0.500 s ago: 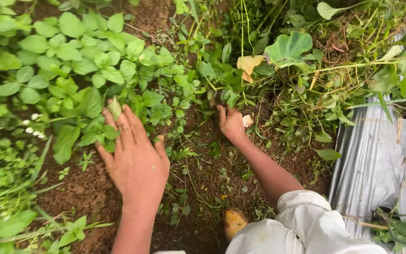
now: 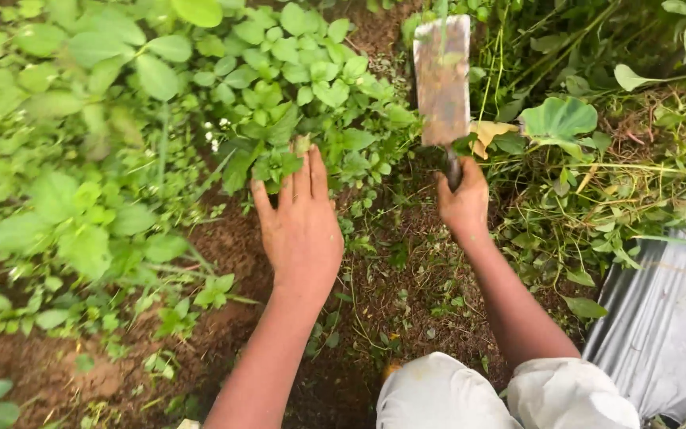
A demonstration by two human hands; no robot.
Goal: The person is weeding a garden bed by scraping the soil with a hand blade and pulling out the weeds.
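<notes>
Most weeds point(image 2: 295, 87) at 11 o'clock stand uncut beyond bare soil point(image 2: 224, 238), the left hand point(image 2: 302, 226) open on them, the right hand point(image 2: 464, 202) gripping a raised cleaver-like blade point(image 2: 442, 79).

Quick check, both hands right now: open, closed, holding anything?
Left hand: open, fingers spread flat into the leafy weeds, holding nothing.
Right hand: closed on the handle of a flat-bladed tool, blade raised.

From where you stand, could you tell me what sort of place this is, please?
Most likely an outdoor garden bed or farm plot: bare reddish-brown soil, dense low green leafy weeds, grey plastic mulch sheeting, and the right hand gripping a soil-caked flat metal blade.
</notes>
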